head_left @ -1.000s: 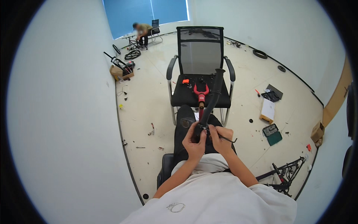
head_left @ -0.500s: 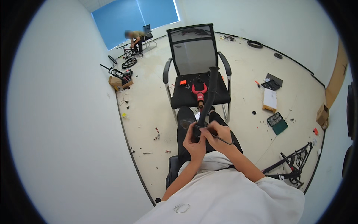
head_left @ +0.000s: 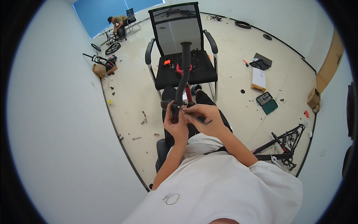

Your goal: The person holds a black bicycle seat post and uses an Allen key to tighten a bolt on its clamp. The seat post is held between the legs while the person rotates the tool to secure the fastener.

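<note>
A black bicycle handlebar (head_left: 183, 74) rises from my lap, its gripped end pointing away toward the chair. My left hand (head_left: 176, 127) is closed around the lower part of the bar, at a dark clamp between thumb and fingers. Beside it, my right hand (head_left: 205, 117) pinches a dark L-shaped hex key (head_left: 206, 122), its fingertips close to the clamp. The tip of the key is too small to make out. Behind the bar, a red bicycle fork (head_left: 188, 93) is partly hidden, with its upper end over the chair seat.
In front stands a black mesh chair (head_left: 207, 71) with an orange piece (head_left: 167, 62) on its seat. A bicycle frame (head_left: 285, 147) and an opened green tool case (head_left: 269, 105) lie on the right. A cardboard box (head_left: 100, 70) is left. A co-worker (head_left: 119, 22) bends over a bicycle far left.
The view has shifted, so the scene sits higher and further left. The handlebar stands more upright in the picture and covers more of the red fork. Both hands keep their holds.
</note>
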A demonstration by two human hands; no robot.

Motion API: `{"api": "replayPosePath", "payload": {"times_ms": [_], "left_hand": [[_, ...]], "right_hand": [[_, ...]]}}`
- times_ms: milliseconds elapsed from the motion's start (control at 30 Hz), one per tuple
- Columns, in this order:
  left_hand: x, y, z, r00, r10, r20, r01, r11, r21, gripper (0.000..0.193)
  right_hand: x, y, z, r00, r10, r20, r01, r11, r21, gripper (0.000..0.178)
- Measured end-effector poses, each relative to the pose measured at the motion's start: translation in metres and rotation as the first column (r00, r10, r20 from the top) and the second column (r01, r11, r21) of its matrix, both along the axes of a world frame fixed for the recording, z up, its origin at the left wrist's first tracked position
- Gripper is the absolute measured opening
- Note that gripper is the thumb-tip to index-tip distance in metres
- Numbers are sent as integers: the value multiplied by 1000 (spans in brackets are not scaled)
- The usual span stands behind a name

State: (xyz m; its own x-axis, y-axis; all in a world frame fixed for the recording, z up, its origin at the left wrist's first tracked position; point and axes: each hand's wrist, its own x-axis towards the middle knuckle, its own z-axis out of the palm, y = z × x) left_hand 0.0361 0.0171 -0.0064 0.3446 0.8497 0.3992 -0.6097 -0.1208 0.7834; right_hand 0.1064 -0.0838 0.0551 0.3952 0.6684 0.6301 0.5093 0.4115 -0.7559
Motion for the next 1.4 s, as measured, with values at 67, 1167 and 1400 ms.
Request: {"api": "replayPosePath", "payload": {"times_ms": [67, 1167, 1400], "left_hand": [[-2, -2, -3, 999, 30, -31, -28, 998, 50, 36], [-11, -7, -2, 989, -145, -8, 145, 989, -27, 34], [-9, -12, 4, 997, -75, -36, 78, 992, 103, 33]], "right_hand": [[1, -3, -1, 986, -71, 149, 69, 997, 18, 16], [9, 7, -28, 970, -223, 102, 194, 952, 237, 14], [11, 5, -31, 951, -54, -304, 91, 990, 108, 16]]}}
